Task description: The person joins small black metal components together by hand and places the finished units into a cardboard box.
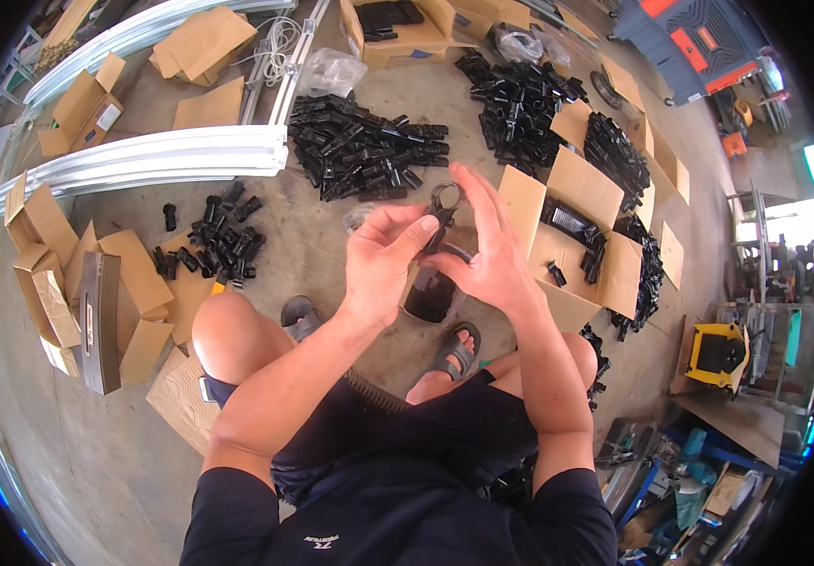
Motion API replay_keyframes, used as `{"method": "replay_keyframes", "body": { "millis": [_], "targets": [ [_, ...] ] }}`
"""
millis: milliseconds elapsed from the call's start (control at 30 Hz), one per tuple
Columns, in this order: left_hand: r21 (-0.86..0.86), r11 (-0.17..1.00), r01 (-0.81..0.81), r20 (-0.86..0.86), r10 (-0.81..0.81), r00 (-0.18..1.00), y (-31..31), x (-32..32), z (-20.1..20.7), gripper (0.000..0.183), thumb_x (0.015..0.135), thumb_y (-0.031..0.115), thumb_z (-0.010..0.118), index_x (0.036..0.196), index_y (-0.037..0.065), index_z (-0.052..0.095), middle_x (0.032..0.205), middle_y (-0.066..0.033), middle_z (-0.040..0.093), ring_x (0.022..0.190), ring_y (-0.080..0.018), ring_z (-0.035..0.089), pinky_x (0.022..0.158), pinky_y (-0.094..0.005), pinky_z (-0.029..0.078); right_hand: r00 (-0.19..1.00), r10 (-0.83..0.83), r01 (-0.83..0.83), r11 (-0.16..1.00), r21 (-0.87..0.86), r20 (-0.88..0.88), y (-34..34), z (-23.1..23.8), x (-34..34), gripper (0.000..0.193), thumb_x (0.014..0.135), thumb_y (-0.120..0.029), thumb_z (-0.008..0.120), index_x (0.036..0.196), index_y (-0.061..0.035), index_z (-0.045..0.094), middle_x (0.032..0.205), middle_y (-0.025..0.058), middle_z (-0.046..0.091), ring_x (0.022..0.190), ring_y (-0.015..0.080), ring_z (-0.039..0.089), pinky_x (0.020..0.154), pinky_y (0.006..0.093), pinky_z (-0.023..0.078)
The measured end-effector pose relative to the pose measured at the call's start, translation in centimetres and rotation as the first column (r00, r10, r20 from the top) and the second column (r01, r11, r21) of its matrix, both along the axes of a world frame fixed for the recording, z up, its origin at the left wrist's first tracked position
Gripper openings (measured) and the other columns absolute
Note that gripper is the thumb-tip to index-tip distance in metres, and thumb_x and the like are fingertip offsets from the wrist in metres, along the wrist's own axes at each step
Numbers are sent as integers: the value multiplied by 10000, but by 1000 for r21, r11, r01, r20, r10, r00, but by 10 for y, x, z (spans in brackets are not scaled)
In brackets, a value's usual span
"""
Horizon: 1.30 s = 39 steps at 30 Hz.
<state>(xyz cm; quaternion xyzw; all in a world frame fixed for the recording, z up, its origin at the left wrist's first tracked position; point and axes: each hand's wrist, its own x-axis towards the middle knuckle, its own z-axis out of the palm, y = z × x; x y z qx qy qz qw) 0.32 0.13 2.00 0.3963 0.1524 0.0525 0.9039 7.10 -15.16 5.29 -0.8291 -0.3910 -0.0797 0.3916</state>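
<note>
In front of my knees, my left hand [380, 262] is closed, thumb and fingers pinching a small black plastic pipe fitting [442, 218] with a round ring [444, 195] at its upper end. Close on the other side is my right hand [494, 247], its fingers stretched upward. The right thumb reaches beneath the fitting, beside a dark curved piece [457, 252]; whether the thumb touches it I cannot tell. Below the hands, an opened container [431, 294] with dark contents stands between my sandalled feet.
Heaps of black fittings [360, 146] lie ahead, with another pile [520, 104] to their right. A cardboard box [572, 241] at the right holds more. Fewer fittings [213, 241] lie left, near empty cartons [133, 283]. White metal rails [142, 160] cross the far left floor.
</note>
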Motion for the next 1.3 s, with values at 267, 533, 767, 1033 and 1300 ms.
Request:
{"method": "replay_keyframes", "body": {
  "millis": [267,533,767,1033,1300],
  "targets": [
    [-19,1000,20,-29,-21,999,0,-3,-2,174,985,65,689,1145,13,645,1047,-91,734,918,-210,742,800,-319,594,996,58,-58,998,-3,-68,-2,-10,-1,995,667,-73,872,1541,-40,396,1481,192,521,1354,397,520,1105,451,467],
    [-93,996,-19,-3,18,1000,-2,3,0,179,985,55,684,1154,8,646,1050,-99,737,881,-203,740,797,-338,617,1000,2,1,986,169,-17,-8,-13,3,660,747,-114,873,1326,-24,570,1320,176,610,1192,388,612,969,436,522],
    [-29,999,-22,3,22,1000,-2,0,-3,130,978,41,688,1106,18,675,1024,-79,733,914,-155,707,800,-309,604,988,-81,69,993,92,134,-2,-23,1,233,847,-42,740,1039,-18,610,976,170,626,877,360,642,738,446,527],
    [-65,996,61,101,-55,993,-7,-2,2,141,948,-23,710,1080,-9,660,1023,-94,743,921,-127,706,826,-266,586,933,-212,221,975,4,291,2,-23,-8,263,1001,-162,562,786,-9,565,692,154,545,608,385,554,562,463,434],
    [383,896,-224,312,103,945,127,-16,91,184,981,2,645,1161,-33,643,1061,-192,743,870,-222,736,807,-334,611,996,-92,92,986,136,-2,-18,-1,-10,418,1061,-249,567,728,2,548,605,91,514,531,189,511,498,331,364]
  ]
}}
